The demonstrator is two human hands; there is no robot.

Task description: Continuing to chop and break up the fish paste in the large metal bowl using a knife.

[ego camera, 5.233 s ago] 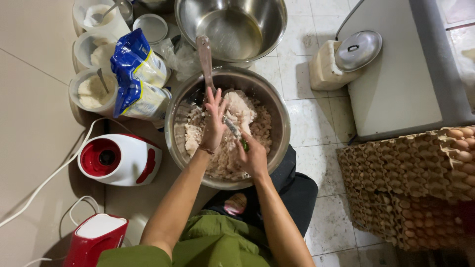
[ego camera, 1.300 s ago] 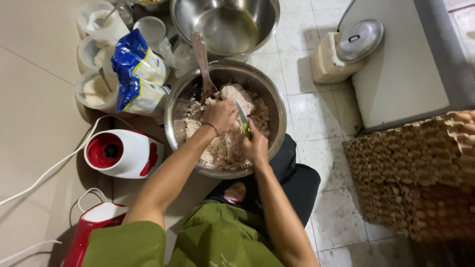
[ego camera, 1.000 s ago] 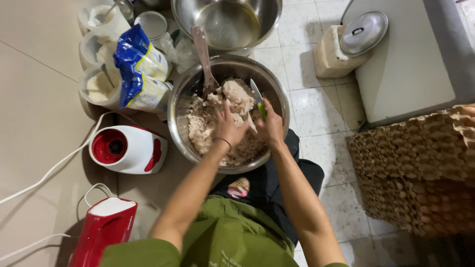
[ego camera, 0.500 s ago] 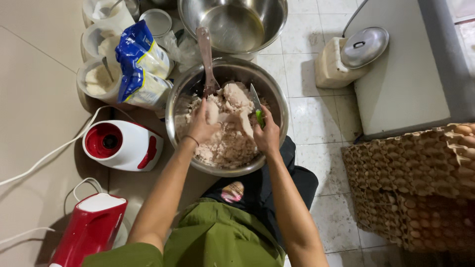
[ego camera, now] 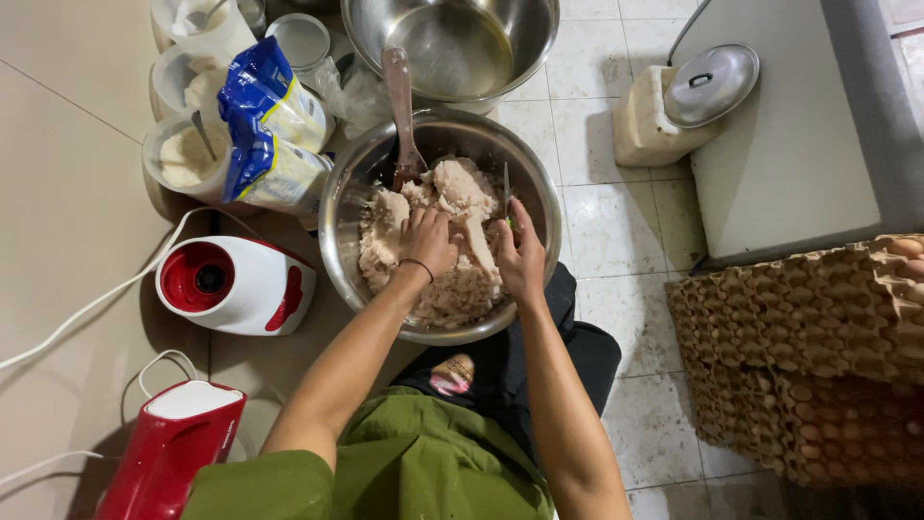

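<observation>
A large steel bowl (ego camera: 339, 241) on the floor holds pale ground meat paste (ego camera: 452, 289) and a long-handled spoon (ego camera: 399, 101) stuck in at the far side. My left hand (ego camera: 425, 241), a dark band on its wrist, presses down on a lump of the paste in the middle of the bowl. My right hand (ego camera: 521, 255) is at the bowl's right side, gripping a small knife (ego camera: 506, 193) with a green handle, its blade pointing up and away.
An empty steel bowl (ego camera: 462, 43) sits beyond. Blue-and-white bags (ego camera: 269, 125) and plastic tubs (ego camera: 178, 154) lie at upper left. Two red-and-white appliances (ego camera: 231, 284) (ego camera: 173, 448) with white cords are on the left. Stacked egg trays (ego camera: 808, 356) fill the right, near a white container (ego camera: 650, 130) and a steel lid (ego camera: 712, 85).
My left hand has shifted from the paste's left part to its middle. My right hand with the knife has stayed by the right rim. The view has drifted slightly.
</observation>
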